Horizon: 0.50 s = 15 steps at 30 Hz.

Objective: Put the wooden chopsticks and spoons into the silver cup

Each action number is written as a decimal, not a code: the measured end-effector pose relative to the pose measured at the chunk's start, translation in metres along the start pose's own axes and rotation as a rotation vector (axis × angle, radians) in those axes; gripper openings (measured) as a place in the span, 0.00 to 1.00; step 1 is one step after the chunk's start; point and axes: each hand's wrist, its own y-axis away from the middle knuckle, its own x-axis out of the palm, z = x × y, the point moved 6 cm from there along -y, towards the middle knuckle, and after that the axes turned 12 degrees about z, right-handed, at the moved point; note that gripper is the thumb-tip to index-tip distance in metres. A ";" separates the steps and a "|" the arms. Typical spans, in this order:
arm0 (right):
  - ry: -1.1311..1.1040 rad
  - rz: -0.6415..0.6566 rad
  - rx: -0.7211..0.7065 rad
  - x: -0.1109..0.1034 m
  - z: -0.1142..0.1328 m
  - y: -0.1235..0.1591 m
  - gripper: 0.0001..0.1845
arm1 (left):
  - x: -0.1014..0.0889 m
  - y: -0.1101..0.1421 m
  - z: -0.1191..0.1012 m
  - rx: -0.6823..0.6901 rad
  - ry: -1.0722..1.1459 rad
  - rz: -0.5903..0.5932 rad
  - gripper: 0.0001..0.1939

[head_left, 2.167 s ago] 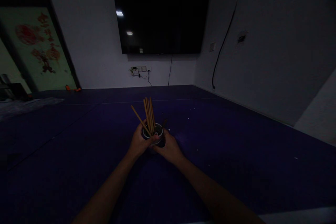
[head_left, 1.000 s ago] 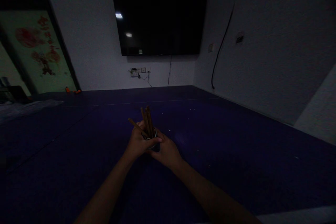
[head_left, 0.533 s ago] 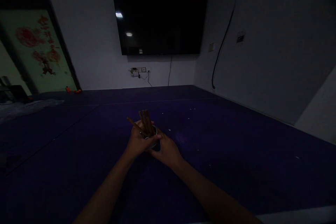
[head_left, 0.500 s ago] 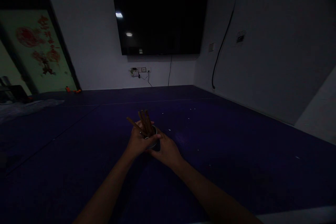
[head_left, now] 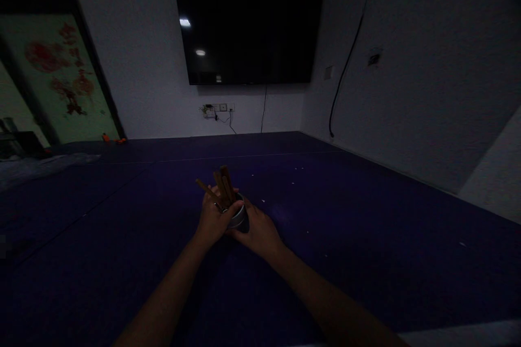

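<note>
A small grey cup (head_left: 237, 220) with a paler rim is between my two hands, close to the purple surface. Several brown wooden sticks (head_left: 225, 188) stand up out of it, most bunched together and one leaning out to the left. My left hand (head_left: 212, 220) curves around the cup's left side, its thumb lying across the near side by the rim. From the right, my right hand (head_left: 260, 231) cups the side and lower part, thumb below. The far fingers of both hands are mostly hidden behind the cup. Whether its base touches the surface, I cannot tell.
The purple floor covering (head_left: 171, 260) bears small white scraps (head_left: 262, 201). A large television (head_left: 252, 35) hangs on the far wall above sockets (head_left: 222, 108). A black cable (head_left: 345, 68) runs down the right wall. Clear plastic sheeting (head_left: 52, 165) lies at far left.
The upright sticks have shifted slightly within the cup. My right thumb has moved off the rim and down, so more of the cup's near side shows.
</note>
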 end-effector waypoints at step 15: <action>-0.019 -0.031 -0.019 -0.001 0.002 0.003 0.43 | -0.035 0.003 -0.006 -0.039 0.202 -0.296 0.20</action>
